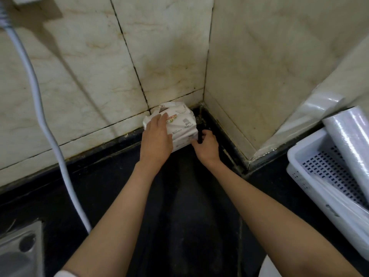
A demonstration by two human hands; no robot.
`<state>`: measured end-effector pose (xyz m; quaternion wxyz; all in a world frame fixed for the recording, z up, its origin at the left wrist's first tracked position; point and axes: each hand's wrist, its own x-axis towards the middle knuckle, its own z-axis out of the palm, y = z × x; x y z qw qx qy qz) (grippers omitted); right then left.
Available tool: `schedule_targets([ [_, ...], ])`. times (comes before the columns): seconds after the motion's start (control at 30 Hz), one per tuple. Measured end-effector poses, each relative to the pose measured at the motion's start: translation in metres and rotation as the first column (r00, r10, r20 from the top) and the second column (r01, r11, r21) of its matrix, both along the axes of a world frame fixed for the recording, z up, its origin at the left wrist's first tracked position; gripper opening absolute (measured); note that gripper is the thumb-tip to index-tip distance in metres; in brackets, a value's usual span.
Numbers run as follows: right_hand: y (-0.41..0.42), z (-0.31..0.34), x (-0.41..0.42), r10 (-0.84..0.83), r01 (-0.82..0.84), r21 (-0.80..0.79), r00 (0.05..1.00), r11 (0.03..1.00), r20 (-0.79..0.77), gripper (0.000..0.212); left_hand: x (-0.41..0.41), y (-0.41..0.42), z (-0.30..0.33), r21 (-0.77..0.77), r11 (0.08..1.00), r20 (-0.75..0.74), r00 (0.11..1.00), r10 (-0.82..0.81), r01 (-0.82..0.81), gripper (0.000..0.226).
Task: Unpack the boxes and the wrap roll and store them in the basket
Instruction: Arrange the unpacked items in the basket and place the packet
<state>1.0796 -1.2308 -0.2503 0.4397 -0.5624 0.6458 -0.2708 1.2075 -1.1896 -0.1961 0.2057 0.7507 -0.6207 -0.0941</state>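
A white printed package of stacked boxes [180, 121] sits on the black counter [179, 206] in the tiled corner. My left hand [156, 139] lies flat on its top and left side, fingers spread over the wrapping. My right hand [205, 145] pinches the package's lower right edge, where something dark shows between the fingers. A white perforated basket [299, 156] stands at the right edge. A clear wrap roll [351, 140] leans inside it.
Cream marble wall tiles [99, 76] close the corner behind and to the right. A white hose [46, 124] hangs down the left side. A metal fixture [22, 250] sits at the bottom left. A white rounded object [267, 266] shows at the bottom edge.
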Motion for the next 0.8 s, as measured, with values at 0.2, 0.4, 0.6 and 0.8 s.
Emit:
schedule_targets([
  [0.2,0.047,0.04,-0.057,0.074,-0.076,-0.057,0.997,0.996,-0.033,0.049,-0.027,0.034,0.021,-0.056,0.998,-0.038,0.999,-0.02,0.018,0.053],
  [0.4,0.113,0.079,-0.142,0.082,-0.089,-0.116,0.994,0.989,-0.065,0.042,-0.095,0.091,0.039,-0.036,0.98,-0.182,0.962,-0.201,0.198,0.041],
  [0.6,0.186,0.093,-0.221,0.007,-0.03,-0.162,0.99,0.986,-0.142,0.039,-0.174,0.157,0.031,0.063,0.898,-0.207,0.886,-0.415,0.435,0.036],
  [0.8,0.271,0.068,-0.289,0.049,-0.085,-0.079,0.927,0.993,-0.372,0.047,-0.234,0.221,-0.005,0.334,0.658,-0.211,0.734,-0.646,0.675,0.063],
])
